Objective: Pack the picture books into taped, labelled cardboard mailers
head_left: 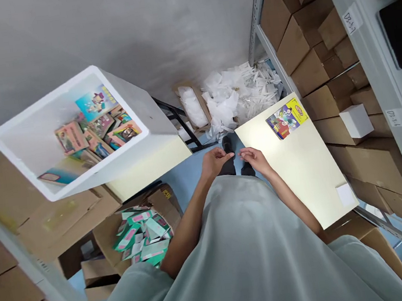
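Left hand (216,161): curling closed in front of the belly, thumb pressing against the fingertips; too small to tell whether anything is pinched there.
Right hand (256,159): closing likewise into a loose pinch, fingertips pointing at the left hand, just apart from it; contents not discernible.
Cream tabletop (301,177): lying just right of the right hand, its near corner beside the knuckles.
Colourful card pack (287,118): lying flat on that tabletop, beyond the right hand and to its right.
Dark shoes (227,145): showing on the blue floor between and beyond both hands.
Heap of white wrappers (237,91): lying farther beyond.
White foam box (73,133): tilting well left of the left hand, holding colourful packs.
Carton of green-pink packets (142,234): sitting left of and nearer than the left hand.
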The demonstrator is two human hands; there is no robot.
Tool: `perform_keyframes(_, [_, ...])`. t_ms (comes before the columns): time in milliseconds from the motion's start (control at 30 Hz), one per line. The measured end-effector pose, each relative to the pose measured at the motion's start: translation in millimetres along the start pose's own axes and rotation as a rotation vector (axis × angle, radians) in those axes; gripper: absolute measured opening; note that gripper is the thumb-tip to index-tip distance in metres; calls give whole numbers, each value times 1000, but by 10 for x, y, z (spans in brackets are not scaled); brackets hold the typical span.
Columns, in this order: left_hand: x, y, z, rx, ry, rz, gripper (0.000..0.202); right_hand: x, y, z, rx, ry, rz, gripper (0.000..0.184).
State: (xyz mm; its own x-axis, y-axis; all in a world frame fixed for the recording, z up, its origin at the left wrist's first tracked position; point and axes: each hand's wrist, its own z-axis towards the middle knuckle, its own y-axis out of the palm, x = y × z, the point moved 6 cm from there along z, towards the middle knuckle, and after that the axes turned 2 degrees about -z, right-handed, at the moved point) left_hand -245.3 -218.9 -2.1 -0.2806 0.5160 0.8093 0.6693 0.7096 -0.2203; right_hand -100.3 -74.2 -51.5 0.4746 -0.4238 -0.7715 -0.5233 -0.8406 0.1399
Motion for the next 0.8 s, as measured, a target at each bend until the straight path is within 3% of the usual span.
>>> perform_keyframes(233, [84, -237, 740, -59, 12, -110, 49, -339, 172, 440, 69, 36, -42, 41])
perform_keyframes(433, [-105, -376, 1536, -79, -18, -116, 46, -566, 352, 1146, 119, 66, -140, 41])
perform_keyframes(633, [-742, -462, 2373, -48, -180, -139, 47, -409, 411, 2428, 84, 120, -320, 31])
perform_keyframes(800, [-1403, -484, 3035, 87, -252, -192, 48, -27, 281, 3692, 56, 207, -783, 26])
